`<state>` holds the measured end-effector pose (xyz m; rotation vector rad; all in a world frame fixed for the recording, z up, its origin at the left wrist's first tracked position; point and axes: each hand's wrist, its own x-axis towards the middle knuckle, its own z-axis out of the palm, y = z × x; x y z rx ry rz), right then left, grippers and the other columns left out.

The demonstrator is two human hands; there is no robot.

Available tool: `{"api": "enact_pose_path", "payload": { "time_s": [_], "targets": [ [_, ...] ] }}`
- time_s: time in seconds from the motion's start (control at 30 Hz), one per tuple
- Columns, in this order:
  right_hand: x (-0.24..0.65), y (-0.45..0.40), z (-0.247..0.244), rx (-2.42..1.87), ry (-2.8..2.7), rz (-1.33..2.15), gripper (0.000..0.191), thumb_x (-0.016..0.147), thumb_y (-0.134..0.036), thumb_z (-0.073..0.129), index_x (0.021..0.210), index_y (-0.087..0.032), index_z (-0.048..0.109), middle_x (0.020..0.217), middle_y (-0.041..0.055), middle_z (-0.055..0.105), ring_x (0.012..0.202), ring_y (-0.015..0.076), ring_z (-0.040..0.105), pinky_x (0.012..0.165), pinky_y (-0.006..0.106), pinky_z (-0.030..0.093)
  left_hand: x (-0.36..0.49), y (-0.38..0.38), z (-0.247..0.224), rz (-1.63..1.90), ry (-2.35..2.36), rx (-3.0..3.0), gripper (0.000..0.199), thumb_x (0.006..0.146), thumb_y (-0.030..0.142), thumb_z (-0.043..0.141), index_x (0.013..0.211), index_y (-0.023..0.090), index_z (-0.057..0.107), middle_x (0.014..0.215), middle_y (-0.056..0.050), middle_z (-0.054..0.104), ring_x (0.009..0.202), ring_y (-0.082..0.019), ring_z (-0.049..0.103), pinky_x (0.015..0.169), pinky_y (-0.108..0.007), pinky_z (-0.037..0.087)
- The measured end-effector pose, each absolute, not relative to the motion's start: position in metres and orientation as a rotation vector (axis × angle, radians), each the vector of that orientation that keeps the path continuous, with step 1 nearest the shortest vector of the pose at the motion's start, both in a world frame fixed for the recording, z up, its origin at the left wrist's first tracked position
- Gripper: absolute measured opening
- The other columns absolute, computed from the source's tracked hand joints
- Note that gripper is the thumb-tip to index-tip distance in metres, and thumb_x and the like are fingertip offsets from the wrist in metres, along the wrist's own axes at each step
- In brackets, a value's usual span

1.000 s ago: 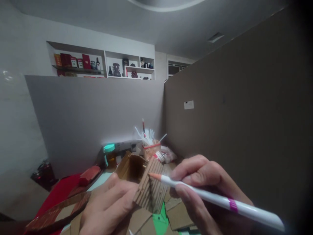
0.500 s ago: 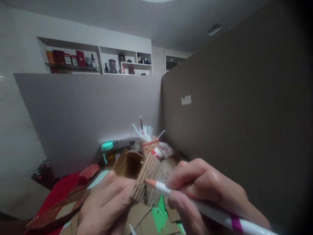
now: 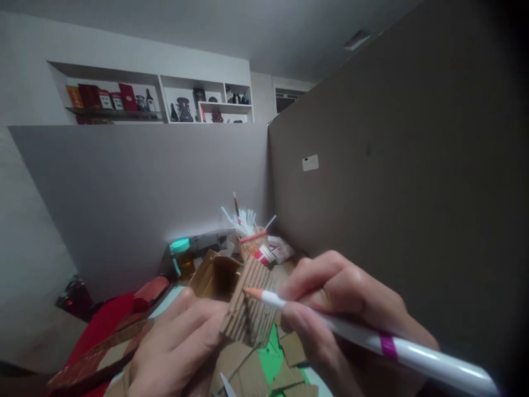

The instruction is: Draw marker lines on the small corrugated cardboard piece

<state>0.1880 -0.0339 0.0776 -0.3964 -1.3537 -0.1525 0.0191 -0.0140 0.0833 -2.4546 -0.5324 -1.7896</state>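
Observation:
Between the fingers of my left hand [image 3: 177,342] is a small piece of corrugated cardboard [image 3: 253,306], its ridged face turned up and slanted. My right hand [image 3: 347,309] is closed around a white marker [image 3: 363,337] with a purple band and an orange tip. That tip lies at the ridges near the middle of the cardboard; whether it presses on them I cannot tell. Below the piece lie cut cardboard scraps [image 3: 243,366] and a green sheet [image 3: 270,358]. A pointed metal blade [image 3: 226,384] shows at the bottom edge, the rest of it out of sight.
An open cardboard box [image 3: 217,278] stands behind my hands. Beyond it are a container of white sticks [image 3: 253,241] and a bottle with a turquoise lid [image 3: 182,256]. Red material [image 3: 103,325] covers the left side. Grey partitions [image 3: 165,182] rise at the back and right.
The view has shifted slightly. My right hand and the marker sit a little higher and further left in the picture, with the tip still at the cardboard's ridges. Both grips are unchanged.

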Motion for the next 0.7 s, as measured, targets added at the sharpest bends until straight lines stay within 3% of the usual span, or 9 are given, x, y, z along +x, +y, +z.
{"api": "enact_pose_path", "payload": {
  "time_s": [0.13,0.2,0.3,0.37,0.7],
  "targets": [
    [0.192,-0.039,0.081,-0.404,-1.413,-0.136,0.026,0.083,-0.006,0.07,0.07,-0.021,0.052,0.07,-0.0021,0.071,0.049,0.0064,0.057,0.042,0.019,0.044,0.011,-0.012,0.081,-1.715,-0.531,-2.473,0.023,0.097,0.041,0.074,0.113,0.027,0.083,0.095,-0.009,0.083,0.081,-0.026,0.074,0.074,-0.038,0.061],
    [0.193,-0.043,0.082,-0.455,-1.427,-0.122,0.024,0.085,-0.006,0.069,0.071,-0.02,0.056,0.071,-0.0007,0.071,0.054,0.0077,0.062,0.044,0.019,0.047,-0.001,-0.007,0.074,-1.595,-0.483,-2.514,0.022,0.097,0.027,0.073,0.118,0.026,0.081,0.097,-0.007,0.083,0.081,-0.024,0.073,0.075,-0.037,0.06],
    [0.193,-0.047,0.082,-0.471,-1.454,-0.076,0.027,0.086,-0.006,0.071,0.071,-0.02,0.053,0.075,-0.0012,0.072,0.056,0.0073,0.061,0.047,0.02,0.048,-0.017,-0.001,0.065,-1.37,-0.297,-2.595,0.056,0.086,-0.006,0.066,0.134,0.022,0.071,0.112,-0.004,0.08,0.089,-0.018,0.068,0.088,-0.031,0.056],
    [0.193,-0.047,0.082,-0.466,-1.454,-0.064,0.03,0.085,-0.005,0.072,0.071,-0.02,0.05,0.077,-0.002,0.072,0.055,0.0063,0.058,0.047,0.02,0.046,-0.021,0.0,0.063,-1.371,-0.283,-2.581,0.062,0.082,-0.013,0.063,0.135,0.018,0.069,0.115,-0.003,0.078,0.089,-0.016,0.064,0.093,-0.029,0.051],
    [0.194,-0.05,0.083,-0.466,-1.455,-0.089,0.029,0.085,-0.003,0.071,0.072,-0.02,0.051,0.076,-0.0002,0.07,0.056,0.0059,0.058,0.047,0.018,0.045,-0.02,-0.003,0.068,-1.304,-0.291,-2.618,0.057,0.082,-0.015,0.062,0.132,0.012,0.069,0.114,-0.007,0.074,0.094,-0.016,0.06,0.081,-0.026,0.052]
  ]
}}
